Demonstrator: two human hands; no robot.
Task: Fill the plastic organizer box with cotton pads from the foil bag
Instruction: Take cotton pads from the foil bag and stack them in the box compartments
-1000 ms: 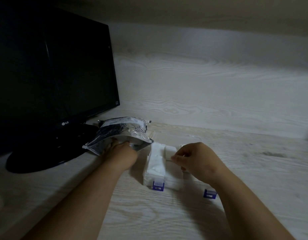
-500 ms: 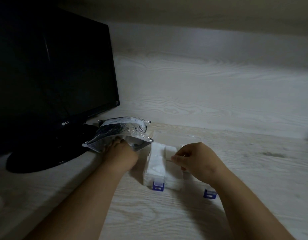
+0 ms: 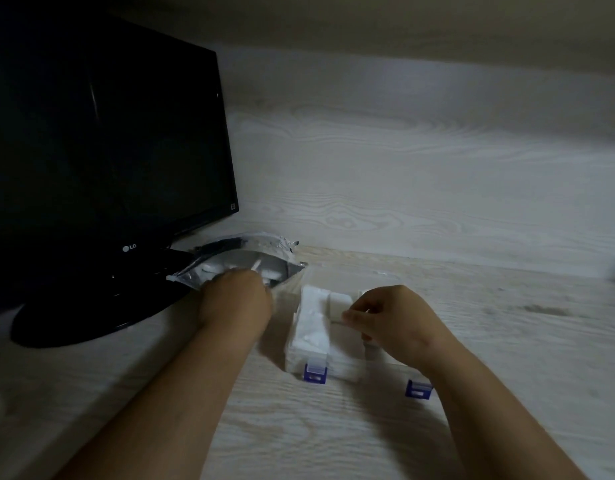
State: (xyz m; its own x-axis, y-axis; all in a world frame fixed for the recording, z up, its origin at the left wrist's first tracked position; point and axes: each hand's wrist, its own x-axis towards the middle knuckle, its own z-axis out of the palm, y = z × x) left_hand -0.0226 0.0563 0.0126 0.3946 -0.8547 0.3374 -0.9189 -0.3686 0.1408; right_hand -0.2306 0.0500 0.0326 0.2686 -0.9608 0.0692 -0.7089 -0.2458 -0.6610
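Observation:
The silver foil bag [image 3: 250, 247] lies by the monitor foot with its mouth gaping toward me, white cotton pads [image 3: 212, 268] showing inside. My left hand [image 3: 235, 299] reaches into that mouth with its fingertips hidden, and a white pad edge sticks up at its knuckles. The clear plastic organizer box [image 3: 292, 355] with two blue latches [image 3: 314, 374] sits just right of the bag. Its left compartment holds a stack of pads [image 3: 313, 323]. My right hand [image 3: 392, 317] hovers over the box's middle, thumb and forefinger pinching a thin white pad edge.
A black monitor [image 3: 102, 150] on a round black base [image 3: 91, 313] stands at the left, close behind the bag. The box's clear lid [image 3: 351, 271] lies open toward the wood-grain back wall [image 3: 420, 185]. Pale wood desk surface [image 3: 541, 341] stretches right of the box.
The bag's mouth has opened wider and its pads now show. My left hand has shifted slightly up into the opening. My right hand has stayed where it was over the box.

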